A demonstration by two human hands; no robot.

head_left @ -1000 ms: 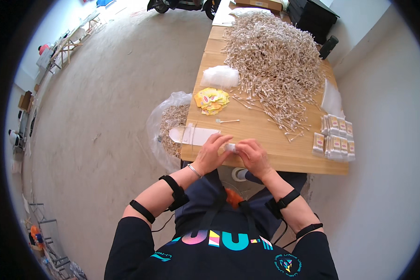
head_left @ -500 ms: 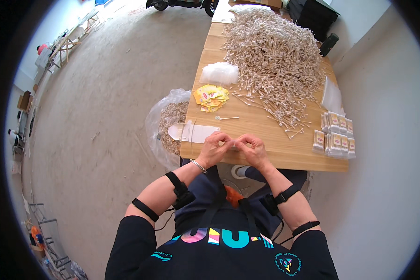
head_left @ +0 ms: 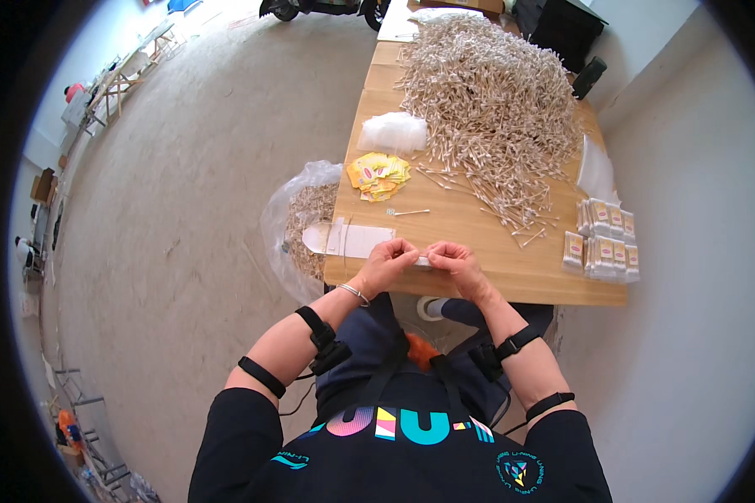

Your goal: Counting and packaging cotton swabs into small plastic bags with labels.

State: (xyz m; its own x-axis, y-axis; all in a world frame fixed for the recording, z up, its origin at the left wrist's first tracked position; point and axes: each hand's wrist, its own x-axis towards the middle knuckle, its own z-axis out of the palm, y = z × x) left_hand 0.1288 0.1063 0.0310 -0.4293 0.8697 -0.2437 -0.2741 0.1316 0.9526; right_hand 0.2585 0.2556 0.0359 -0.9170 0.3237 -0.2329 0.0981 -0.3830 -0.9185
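Note:
At the table's front edge, my left hand [head_left: 386,266] and my right hand [head_left: 459,268] meet, each pinching one side of a small whitish plastic bag [head_left: 423,261]. Fingers cover most of the bag, so its contents cannot be made out. Beside my left hand lies a white card strip [head_left: 365,241] with a rounded end, jutting past the table's left edge. Just beyond is a single cotton swab [head_left: 413,212]. Farther off sit a pile of yellow cards [head_left: 379,176] and a stack of clear bags [head_left: 393,132].
A large heap of cotton swabs [head_left: 495,92] covers the far part of the wooden table [head_left: 495,272]. Filled packets [head_left: 610,251] stand in rows at the right, near clear plastic sheets [head_left: 597,172]. A plastic sack of swabs [head_left: 310,218] stands left of the table; a wall [head_left: 696,251] rises on the right.
My fingertips have drawn slightly apart, and more of the whitish bag shows between them. The things on the table lie as before.

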